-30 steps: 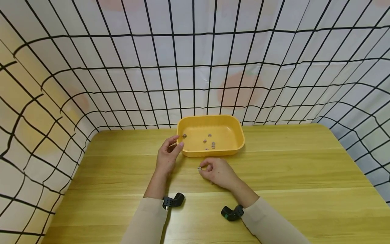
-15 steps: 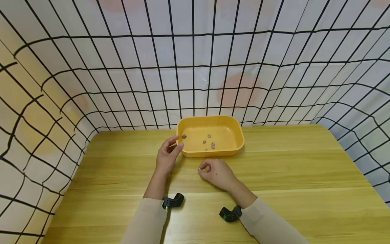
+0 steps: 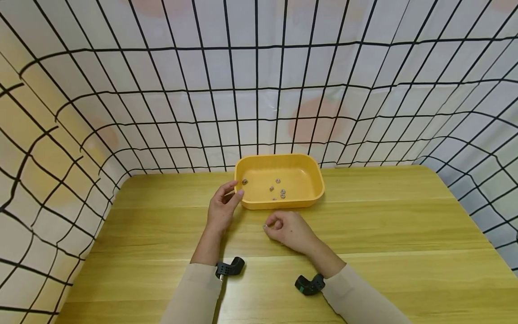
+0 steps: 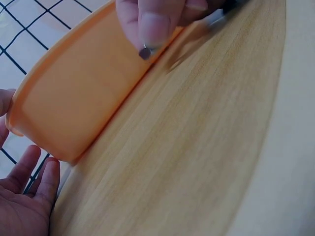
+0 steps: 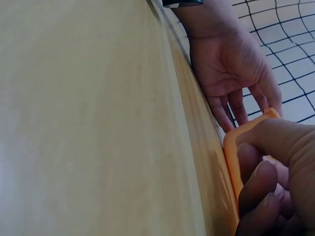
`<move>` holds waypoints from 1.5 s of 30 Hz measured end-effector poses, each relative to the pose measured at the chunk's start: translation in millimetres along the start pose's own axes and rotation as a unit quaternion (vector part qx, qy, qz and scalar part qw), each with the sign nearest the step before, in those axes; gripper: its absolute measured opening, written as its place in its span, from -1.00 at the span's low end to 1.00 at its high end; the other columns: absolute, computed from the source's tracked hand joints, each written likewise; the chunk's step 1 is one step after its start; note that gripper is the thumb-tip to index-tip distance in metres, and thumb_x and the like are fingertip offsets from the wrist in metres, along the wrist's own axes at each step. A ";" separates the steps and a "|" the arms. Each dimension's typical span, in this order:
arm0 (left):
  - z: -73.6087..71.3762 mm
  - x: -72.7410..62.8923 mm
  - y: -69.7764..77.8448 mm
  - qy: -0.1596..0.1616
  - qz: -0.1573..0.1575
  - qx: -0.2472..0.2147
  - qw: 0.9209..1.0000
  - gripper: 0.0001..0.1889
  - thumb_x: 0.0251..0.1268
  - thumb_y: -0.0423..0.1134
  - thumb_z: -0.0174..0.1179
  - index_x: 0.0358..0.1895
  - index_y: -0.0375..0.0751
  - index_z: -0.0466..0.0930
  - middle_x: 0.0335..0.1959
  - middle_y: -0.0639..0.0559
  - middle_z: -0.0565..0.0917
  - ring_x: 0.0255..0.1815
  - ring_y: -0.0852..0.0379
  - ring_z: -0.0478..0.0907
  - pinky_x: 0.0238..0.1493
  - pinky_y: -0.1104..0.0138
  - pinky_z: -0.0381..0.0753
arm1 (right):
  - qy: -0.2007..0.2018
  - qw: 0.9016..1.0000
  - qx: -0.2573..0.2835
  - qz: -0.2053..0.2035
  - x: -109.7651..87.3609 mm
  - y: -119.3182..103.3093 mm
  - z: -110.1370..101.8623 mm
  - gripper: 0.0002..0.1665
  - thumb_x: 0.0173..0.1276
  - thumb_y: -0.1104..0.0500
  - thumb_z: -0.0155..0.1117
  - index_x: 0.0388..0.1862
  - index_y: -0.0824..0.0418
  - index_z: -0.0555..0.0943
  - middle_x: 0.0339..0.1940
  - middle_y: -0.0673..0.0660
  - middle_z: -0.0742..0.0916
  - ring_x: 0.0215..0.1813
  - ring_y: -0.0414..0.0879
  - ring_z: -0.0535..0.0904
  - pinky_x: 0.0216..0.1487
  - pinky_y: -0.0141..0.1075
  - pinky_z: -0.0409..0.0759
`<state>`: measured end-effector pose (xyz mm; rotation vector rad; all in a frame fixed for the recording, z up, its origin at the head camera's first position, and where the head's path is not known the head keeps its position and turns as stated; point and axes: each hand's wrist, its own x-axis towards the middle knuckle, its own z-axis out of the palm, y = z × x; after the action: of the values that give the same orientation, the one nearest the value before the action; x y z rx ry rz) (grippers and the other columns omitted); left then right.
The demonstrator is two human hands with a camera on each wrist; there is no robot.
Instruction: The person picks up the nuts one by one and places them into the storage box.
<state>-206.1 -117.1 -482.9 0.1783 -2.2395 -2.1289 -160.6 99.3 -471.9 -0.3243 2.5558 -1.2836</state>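
My left hand (image 3: pixel 221 209) holds the left end of a yellow plastic tray (image 3: pixel 259 205), its thumb over the rim; in the left wrist view, other fingers spread below the tray's corner. Just in front of the tray, my right hand (image 3: pixel 289 230) pinches a small metal nut (image 3: pixel 265 226) between thumb and forefinger, over the table. From the left wrist, the nut (image 4: pixel 144 53) pokes out below the thumb tip. Several similar nuts (image 3: pixel 283 193) lie scattered inside the tray, one of them (image 3: pixel 244 182) by its left wall. In the right wrist view, curled fingers hide the pinched nut.
The wooden table (image 3: pixel 372 216) spreads to both sides of the tray. A black wire grid (image 3: pixel 259 119) with pale cloth behind it stands along the back and sides. Each wrist wears a black strapped device.
My right hand shifts only slightly in front of the tray, and the pinched nut has turned so less of its face shows. The left hand and tray stay almost still.
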 end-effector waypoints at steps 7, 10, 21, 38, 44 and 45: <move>0.0 -1.5 6.5 -0.003 -0.008 -0.002 1.000 -0.54 0.44 -0.20 0.30 0.35 -0.18 0.55 0.37 -0.24 0.52 0.28 -0.15 0.52 0.10 0.36 0.51 | 0.005 1.000 0.016 -0.023 -6.3 -2.8 -11.3 -0.93 0.35 0.08 0.44 -0.24 0.02 0.71 -0.57 -0.08 0.67 -0.60 -0.22 0.45 -0.56 -0.43 0.35; -0.2 -7.4 17.9 -0.006 -0.007 0.000 1.000 -0.54 0.44 -0.24 0.29 0.34 -0.25 0.53 0.36 -0.30 0.51 0.28 -0.18 0.52 0.07 0.38 0.52 | 0.019 0.999 0.018 -0.025 -8.9 -6.0 -17.4 -0.93 0.34 0.09 0.45 -0.24 0.01 0.72 -0.54 -0.08 0.68 -0.58 -0.22 0.46 -0.54 -0.44 0.37; -0.2 -19.4 35.4 -0.008 -0.007 0.005 1.000 -0.55 0.45 -0.22 0.28 0.34 -0.23 0.54 0.36 -0.26 0.52 0.31 -0.18 0.52 0.24 0.16 0.52 | 0.061 0.998 0.025 -0.011 -12.5 -17.0 -43.8 -0.90 0.33 0.13 0.47 -0.22 0.08 0.72 -0.50 0.00 0.66 -0.53 -0.14 0.45 -0.52 -0.43 0.38; -0.2 0.5 -2.3 -0.001 0.007 0.009 1.000 -0.55 0.40 -0.08 0.34 0.30 -0.02 0.59 0.31 -0.12 0.57 0.27 -0.09 0.56 0.25 0.13 0.56 | 0.125 0.990 -0.057 -0.037 9.1 -18.2 -80.3 -0.87 0.36 0.05 0.44 -0.20 0.05 0.72 -0.54 -0.03 0.71 -0.54 -0.10 0.48 -0.49 -0.35 0.41; -0.8 0.9 -2.2 -0.002 0.009 0.003 1.000 -0.55 0.40 -0.09 0.34 0.31 -0.06 0.59 0.31 -0.14 0.57 0.25 -0.09 0.56 0.22 0.18 0.56 | 0.132 0.989 -0.064 -0.035 20.3 -14.9 -86.4 -0.84 0.38 0.03 0.42 -0.17 0.06 0.72 -0.53 -0.01 0.73 -0.54 -0.10 0.49 -0.48 -0.34 0.42; -0.9 1.0 -2.4 -0.003 0.010 0.000 1.000 -0.55 0.40 -0.09 0.34 0.31 -0.07 0.59 0.31 -0.14 0.56 0.25 -0.09 0.56 0.20 0.21 0.56 | 0.133 0.988 -0.065 -0.034 21.9 -14.3 -87.4 -0.84 0.38 0.02 0.41 -0.17 0.07 0.72 -0.52 0.00 0.73 -0.54 -0.10 0.49 -0.49 -0.34 0.41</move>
<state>-206.9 -118.2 -485.3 0.1504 -2.2347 -2.1231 -208.9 149.6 -413.0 -0.2848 2.8838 -1.2622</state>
